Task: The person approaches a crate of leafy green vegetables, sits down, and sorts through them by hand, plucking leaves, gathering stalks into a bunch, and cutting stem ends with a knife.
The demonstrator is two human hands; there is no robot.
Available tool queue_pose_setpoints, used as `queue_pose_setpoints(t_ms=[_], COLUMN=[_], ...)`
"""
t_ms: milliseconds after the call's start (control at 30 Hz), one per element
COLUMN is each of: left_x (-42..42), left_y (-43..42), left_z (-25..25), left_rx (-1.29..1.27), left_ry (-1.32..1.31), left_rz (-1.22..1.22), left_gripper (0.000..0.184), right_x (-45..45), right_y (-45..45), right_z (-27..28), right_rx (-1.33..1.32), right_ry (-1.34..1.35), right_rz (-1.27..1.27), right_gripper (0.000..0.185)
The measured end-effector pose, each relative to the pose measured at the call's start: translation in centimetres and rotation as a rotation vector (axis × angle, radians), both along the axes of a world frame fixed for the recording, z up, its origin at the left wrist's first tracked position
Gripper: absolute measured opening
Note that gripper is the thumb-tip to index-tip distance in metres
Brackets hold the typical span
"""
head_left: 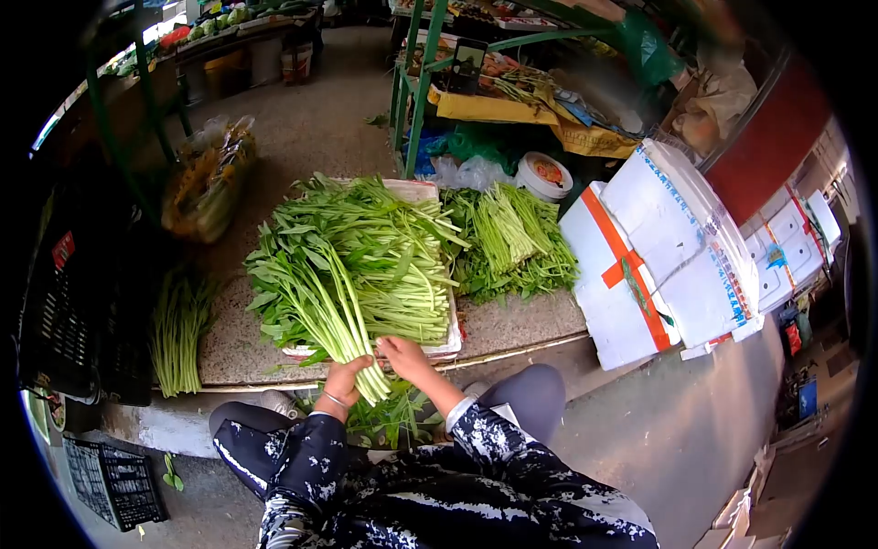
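A bunch of long-stemmed leafy greens that look like water spinach [325,306] is in my left hand [344,382], its fingers wrapped round the pale stems near their cut ends. The leaves point away from me over the pile. Close by on the right, my right hand [404,359] has its fingers pinched together beside the stems; I cannot make out what, if anything, is between them. Under the held bunch lies a big pile of the same greens [402,297] on a white foam tray [454,334]. Loose leaves [393,416] lie below my hands, between my knees.
More greens are stacked right of the tray [508,229], and another bunch [180,334] lies at left. White foam boxes [622,274] stand at right, black crates [59,311] at left. Behind are a white tub [543,177], a green post [422,91] and a propped phone [468,66].
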State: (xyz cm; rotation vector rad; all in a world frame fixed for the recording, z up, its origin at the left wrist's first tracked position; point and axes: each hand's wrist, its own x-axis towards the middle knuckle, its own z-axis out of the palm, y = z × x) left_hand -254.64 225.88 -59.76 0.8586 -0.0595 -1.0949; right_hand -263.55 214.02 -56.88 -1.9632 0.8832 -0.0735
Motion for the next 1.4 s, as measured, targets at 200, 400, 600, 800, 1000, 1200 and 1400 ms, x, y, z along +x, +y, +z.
queue_pose_setpoints(t_ms=[200,400,600,800,1000,1200,1400], left_x=[1.4,1.6,1.9,3.4,2.5,0.0,-0.3], left_y=[1.9,1.6,1.9,1.9,1.3,-0.3,-0.1], left_z=[4.5,2.8,2.1,6.8,5.8,2.2,2.0], left_rx=[-0.042,-0.006,0.036,-0.271,-0.201,-0.064,0.027], left_ry=[-0.204,0.023,0.201,0.143,0.058,0.112,0.091], left_rz=[0.061,-0.03,0.002,-0.053,-0.014,0.016,-0.059], left_gripper=[0.038,0.026,0.026,0.031,0.032,0.026,0.018], right_x=[4.1,3.8,3.2,2.4,1.7,-0.8,-2.0], right_y=[2.2,1.1,-8.3,-11.8,-7.1,-0.1,1.1], right_z=[4.5,5.8,1.2,0.1,2.8,1.7,-1.0], right_rx=[-0.05,0.314,-0.723,-0.438,0.314,0.522,0.416], right_ry=[-0.403,-0.081,0.146,0.169,-0.462,-0.484,-0.447], right_rz=[0.091,0.198,-0.337,-0.24,-0.28,-0.203,-0.031], right_gripper=[0.024,0.027,0.036,0.022,0.018,0.017,0.012])
